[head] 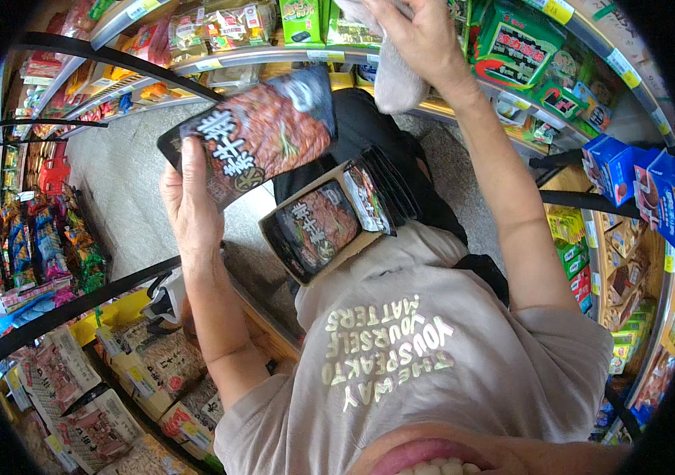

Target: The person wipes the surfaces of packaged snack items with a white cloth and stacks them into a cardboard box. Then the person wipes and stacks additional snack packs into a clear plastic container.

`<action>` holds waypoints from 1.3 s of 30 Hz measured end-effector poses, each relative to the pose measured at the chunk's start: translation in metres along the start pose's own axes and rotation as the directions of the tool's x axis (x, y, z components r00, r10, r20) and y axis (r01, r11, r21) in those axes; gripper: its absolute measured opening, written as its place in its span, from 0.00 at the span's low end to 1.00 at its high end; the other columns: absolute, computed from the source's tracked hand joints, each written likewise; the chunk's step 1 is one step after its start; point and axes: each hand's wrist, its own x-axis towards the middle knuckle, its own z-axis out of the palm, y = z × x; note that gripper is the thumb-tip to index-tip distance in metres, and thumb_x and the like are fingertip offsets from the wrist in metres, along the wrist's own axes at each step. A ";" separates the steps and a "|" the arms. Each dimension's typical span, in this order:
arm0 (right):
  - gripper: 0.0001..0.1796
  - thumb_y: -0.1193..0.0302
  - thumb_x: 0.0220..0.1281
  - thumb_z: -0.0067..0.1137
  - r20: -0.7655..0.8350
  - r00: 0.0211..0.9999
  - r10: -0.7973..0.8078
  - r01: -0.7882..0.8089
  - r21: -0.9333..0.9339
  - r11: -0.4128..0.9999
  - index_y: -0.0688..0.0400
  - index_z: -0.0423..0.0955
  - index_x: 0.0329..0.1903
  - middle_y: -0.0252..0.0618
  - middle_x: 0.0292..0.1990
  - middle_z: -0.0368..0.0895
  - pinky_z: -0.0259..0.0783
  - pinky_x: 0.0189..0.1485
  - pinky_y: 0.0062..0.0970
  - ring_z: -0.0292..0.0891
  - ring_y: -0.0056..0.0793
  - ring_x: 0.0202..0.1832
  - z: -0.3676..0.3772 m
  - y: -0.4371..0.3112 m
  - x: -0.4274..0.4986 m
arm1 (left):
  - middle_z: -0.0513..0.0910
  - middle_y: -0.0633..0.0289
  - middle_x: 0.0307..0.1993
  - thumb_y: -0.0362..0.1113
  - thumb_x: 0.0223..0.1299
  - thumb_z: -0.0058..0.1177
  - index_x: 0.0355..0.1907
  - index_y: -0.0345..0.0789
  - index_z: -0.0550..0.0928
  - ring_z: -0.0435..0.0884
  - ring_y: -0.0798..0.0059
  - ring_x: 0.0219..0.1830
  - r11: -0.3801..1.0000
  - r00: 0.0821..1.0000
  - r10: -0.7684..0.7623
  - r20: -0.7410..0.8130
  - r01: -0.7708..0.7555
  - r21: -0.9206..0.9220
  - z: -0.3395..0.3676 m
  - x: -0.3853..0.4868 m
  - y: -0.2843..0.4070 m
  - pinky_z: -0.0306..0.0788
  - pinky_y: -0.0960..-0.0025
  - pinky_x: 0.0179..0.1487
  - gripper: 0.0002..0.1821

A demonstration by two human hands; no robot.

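My left hand (192, 202) holds a dark printed food pouch (272, 130) by its near left edge, thumb across the front. The pouch shows pictured meat and large writing. Up at the top, my right hand (420, 41) grips a pale pinkish-grey cloth (397, 86), which hangs in front of the shelf; the fingertips are cut off by the picture's edge. Against my lap rests an open cardboard box (346, 258). A matching pouch (317, 228) lies flat in it, and several more pouches (376, 193) stand on edge at its right side.
Shelves (236, 57) of packaged snacks curve around the front. Hanging snack packets (46, 231) are at the left. Black rails (82, 312) cross the left side. Blue boxes (640, 178) jut out at the right. Bagged goods (159, 356) fill a lower-left display. Grey floor (129, 178) lies between.
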 end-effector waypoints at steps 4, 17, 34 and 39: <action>0.27 0.54 0.58 0.74 0.461 0.882 0.096 -0.116 0.015 0.993 0.58 0.84 0.55 0.42 0.44 0.83 0.79 0.49 0.31 0.82 0.34 0.47 0.010 -0.031 -0.009 | 0.86 0.70 0.39 0.39 0.79 0.54 0.46 0.35 0.86 0.80 0.87 0.38 0.897 0.966 0.027 0.258 -0.138 0.421 0.008 -0.004 0.009 0.74 0.78 0.43 0.11; 0.07 0.76 0.66 0.66 0.655 0.661 0.365 -0.327 -0.186 0.926 0.58 0.88 0.44 0.34 0.33 0.85 0.75 0.38 0.22 0.79 0.19 0.33 -0.047 -0.027 -0.026 | 0.88 0.59 0.45 0.41 0.68 0.67 0.48 0.32 0.85 0.85 0.77 0.39 0.917 0.750 0.293 -0.593 -0.045 0.396 -0.010 -0.049 0.036 0.79 0.74 0.41 0.14; 0.12 0.73 0.65 0.67 0.355 0.805 0.475 -0.322 -0.412 0.852 0.64 0.86 0.48 0.35 0.39 0.84 0.74 0.46 0.24 0.79 0.20 0.44 -0.101 -0.012 -0.051 | 0.84 0.64 0.36 0.23 0.69 0.54 0.66 0.32 0.79 0.76 0.87 0.34 0.404 0.992 -0.113 -0.058 0.099 0.909 0.041 -0.095 -0.017 0.74 0.75 0.41 0.23; 0.12 0.73 0.65 0.67 0.336 0.806 0.488 -0.400 -0.299 0.867 0.64 0.86 0.49 0.34 0.41 0.84 0.75 0.48 0.24 0.80 0.22 0.44 -0.103 -0.008 -0.058 | 0.83 0.43 0.27 0.25 0.65 0.56 0.61 0.34 0.80 0.87 0.59 0.25 0.320 0.992 -0.113 0.050 -0.011 0.947 0.046 -0.086 -0.044 0.77 0.60 0.33 0.21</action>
